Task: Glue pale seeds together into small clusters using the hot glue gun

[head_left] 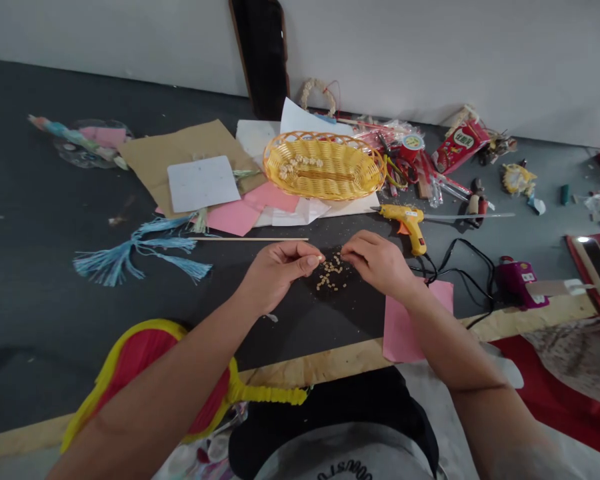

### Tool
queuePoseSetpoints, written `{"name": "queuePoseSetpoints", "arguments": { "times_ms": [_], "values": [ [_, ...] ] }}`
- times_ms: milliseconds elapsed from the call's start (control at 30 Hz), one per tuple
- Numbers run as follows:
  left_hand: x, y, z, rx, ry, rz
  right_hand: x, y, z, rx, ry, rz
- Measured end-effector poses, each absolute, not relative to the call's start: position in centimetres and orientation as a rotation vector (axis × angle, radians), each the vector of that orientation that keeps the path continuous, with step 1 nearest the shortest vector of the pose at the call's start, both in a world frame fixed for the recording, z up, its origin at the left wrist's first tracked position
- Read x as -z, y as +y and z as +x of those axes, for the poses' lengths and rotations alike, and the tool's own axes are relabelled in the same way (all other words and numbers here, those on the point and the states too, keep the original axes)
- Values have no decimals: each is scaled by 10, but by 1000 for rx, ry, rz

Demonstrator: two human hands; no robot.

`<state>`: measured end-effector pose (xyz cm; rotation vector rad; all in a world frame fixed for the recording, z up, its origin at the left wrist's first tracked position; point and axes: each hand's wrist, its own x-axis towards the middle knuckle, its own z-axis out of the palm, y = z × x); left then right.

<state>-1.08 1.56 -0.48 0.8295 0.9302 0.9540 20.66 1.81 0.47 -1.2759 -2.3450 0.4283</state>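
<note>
My left hand point(275, 273) pinches a small pale piece point(321, 259) between thumb and forefinger. Facing it across a short gap, my right hand point(380, 261) has its thumb and fingers pressed together; anything between them is too small to make out. Below and between both hands lie several loose small beige pieces point(329, 275), bead-like, scattered on the dark tabletop point(290, 327). A thin wooden stick point(250, 239) rests just beyond my left hand. Beyond my right hand is a yellow glue gun point(404, 215) with a clear glue stick in its back.
A yellow wicker basket point(330, 192) holding a pale beaded strand stands behind. Pink paper point(443, 300) lies under my right forearm, near a black cord point(487, 267). Blue tassels point(115, 261) lie left; a red-and-yellow fan point(153, 340) is beneath my left forearm. A red box point(461, 145) stands back right.
</note>
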Motion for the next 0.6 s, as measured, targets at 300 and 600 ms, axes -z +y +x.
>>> {"name": "queuePoseSetpoints", "arguments": {
  "times_ms": [300,600],
  "values": [
    [7,9,-9,-842,840,909,-5,-3,188,-332,-2013,-867],
    [5,6,-8,-843,839,909,-3,-2,187,-335,-2027,-835]
  ]
}}
